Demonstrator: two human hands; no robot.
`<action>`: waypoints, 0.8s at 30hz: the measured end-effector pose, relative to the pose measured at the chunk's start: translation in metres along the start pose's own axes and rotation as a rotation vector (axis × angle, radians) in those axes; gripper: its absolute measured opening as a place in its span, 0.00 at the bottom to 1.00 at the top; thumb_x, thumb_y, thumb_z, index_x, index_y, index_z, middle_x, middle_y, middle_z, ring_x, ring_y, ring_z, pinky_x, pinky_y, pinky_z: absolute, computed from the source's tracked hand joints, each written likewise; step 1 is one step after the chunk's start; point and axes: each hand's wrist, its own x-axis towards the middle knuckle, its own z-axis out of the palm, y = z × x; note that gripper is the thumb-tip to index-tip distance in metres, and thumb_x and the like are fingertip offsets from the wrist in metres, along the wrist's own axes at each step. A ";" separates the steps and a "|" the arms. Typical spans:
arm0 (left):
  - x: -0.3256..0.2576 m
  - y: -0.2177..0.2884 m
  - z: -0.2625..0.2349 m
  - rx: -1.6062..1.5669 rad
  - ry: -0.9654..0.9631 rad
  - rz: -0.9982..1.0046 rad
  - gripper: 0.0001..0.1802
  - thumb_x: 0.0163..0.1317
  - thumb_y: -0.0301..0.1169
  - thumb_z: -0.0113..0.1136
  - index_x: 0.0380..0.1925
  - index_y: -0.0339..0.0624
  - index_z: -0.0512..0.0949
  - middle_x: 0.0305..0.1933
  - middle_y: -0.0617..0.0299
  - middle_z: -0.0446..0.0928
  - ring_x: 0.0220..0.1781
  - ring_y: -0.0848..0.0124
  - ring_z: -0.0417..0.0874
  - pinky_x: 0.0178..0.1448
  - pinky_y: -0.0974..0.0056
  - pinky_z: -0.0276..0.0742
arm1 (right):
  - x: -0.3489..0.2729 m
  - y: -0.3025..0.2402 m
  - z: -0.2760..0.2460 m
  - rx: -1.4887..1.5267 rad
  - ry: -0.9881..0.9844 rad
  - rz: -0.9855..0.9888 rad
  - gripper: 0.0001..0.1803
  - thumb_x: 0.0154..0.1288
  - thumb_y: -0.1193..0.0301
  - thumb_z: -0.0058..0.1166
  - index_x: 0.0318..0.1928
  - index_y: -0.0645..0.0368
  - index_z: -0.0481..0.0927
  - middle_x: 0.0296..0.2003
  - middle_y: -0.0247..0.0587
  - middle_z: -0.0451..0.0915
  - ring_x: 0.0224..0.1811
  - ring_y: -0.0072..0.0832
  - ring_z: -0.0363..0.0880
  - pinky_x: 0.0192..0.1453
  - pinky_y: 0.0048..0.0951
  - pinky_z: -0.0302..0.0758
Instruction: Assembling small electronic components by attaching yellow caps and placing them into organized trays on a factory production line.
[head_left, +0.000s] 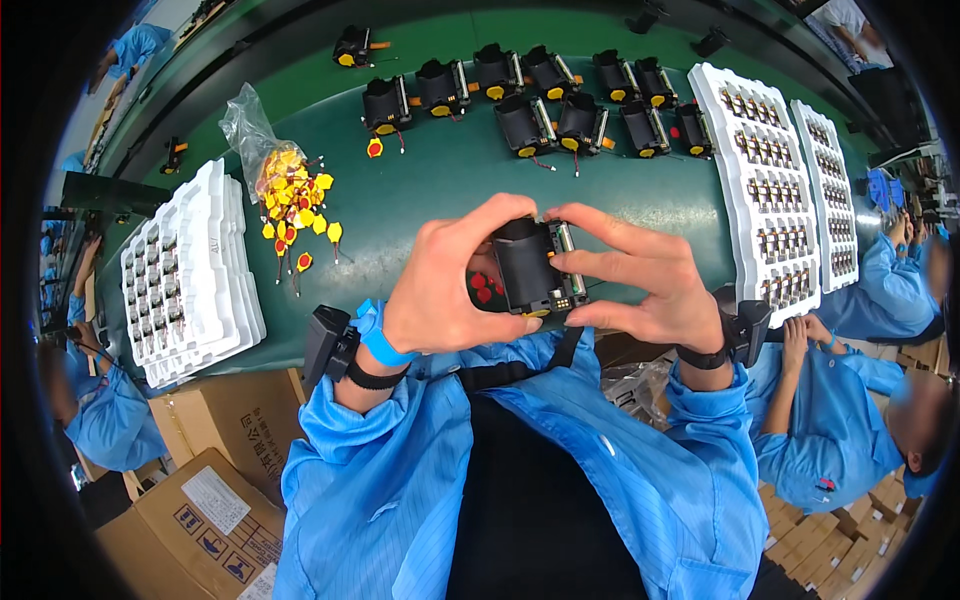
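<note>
Between my two hands is a black plastic housing with a curved hollow and a circuit board along its right side. A bit of yellow shows at its lower edge. My left hand grips it from the left, thumb at the bottom and fingers at the top. From the right, my right hand holds the board side with its fingertips. Several small red pieces lie on the green table just behind my left hand. Similar black housings with yellow discs stand in rows farther back.
At the left, yellow and red disc-shaped parts with wires spill from a clear bag. White trays are stacked beside them; more white trays of small parts lie right. Cardboard boxes stand lower left. A co-worker sits close at right.
</note>
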 end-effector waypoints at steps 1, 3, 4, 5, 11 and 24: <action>0.000 -0.001 0.000 0.001 0.000 0.000 0.42 0.37 0.26 0.77 0.58 0.33 0.72 0.47 0.56 0.78 0.50 0.68 0.82 0.53 0.64 0.81 | 0.000 -0.004 -0.001 -0.030 -0.044 -0.006 0.29 0.54 0.68 0.74 0.56 0.64 0.81 0.65 0.66 0.70 0.64 0.57 0.76 0.63 0.46 0.77; 0.000 -0.003 0.000 -0.164 0.019 0.048 0.40 0.38 0.22 0.77 0.56 0.35 0.72 0.45 0.56 0.80 0.45 0.72 0.85 0.49 0.66 0.84 | -0.001 -0.010 0.003 -0.060 -0.090 -0.015 0.31 0.57 0.68 0.71 0.59 0.67 0.77 0.67 0.69 0.67 0.67 0.60 0.72 0.66 0.49 0.74; 0.000 -0.004 0.000 -0.164 0.022 0.049 0.40 0.38 0.22 0.77 0.56 0.35 0.72 0.45 0.56 0.80 0.45 0.72 0.85 0.49 0.66 0.84 | -0.002 -0.012 0.010 -0.106 -0.085 -0.035 0.34 0.59 0.68 0.68 0.62 0.71 0.72 0.69 0.72 0.63 0.69 0.63 0.67 0.69 0.53 0.70; -0.001 -0.004 0.000 -0.222 0.020 0.038 0.40 0.38 0.21 0.77 0.57 0.35 0.72 0.46 0.57 0.79 0.46 0.72 0.84 0.50 0.66 0.84 | -0.003 -0.015 0.018 -0.152 -0.080 -0.056 0.36 0.61 0.68 0.66 0.65 0.74 0.67 0.70 0.75 0.59 0.72 0.66 0.62 0.72 0.57 0.65; -0.013 -0.012 -0.007 -0.263 0.042 0.010 0.41 0.38 0.20 0.76 0.59 0.35 0.72 0.49 0.56 0.78 0.50 0.71 0.83 0.53 0.64 0.83 | -0.005 -0.018 0.044 -0.279 -0.121 -0.023 0.43 0.62 0.66 0.64 0.70 0.78 0.58 0.72 0.77 0.52 0.76 0.67 0.53 0.77 0.65 0.51; -0.015 0.014 0.006 0.548 0.165 0.389 0.38 0.49 0.36 0.74 0.60 0.30 0.72 0.54 0.44 0.77 0.54 0.49 0.81 0.62 0.54 0.75 | -0.002 -0.019 0.062 0.137 0.438 0.413 0.03 0.68 0.78 0.57 0.37 0.66 0.80 0.21 0.46 0.77 0.20 0.34 0.77 0.26 0.33 0.70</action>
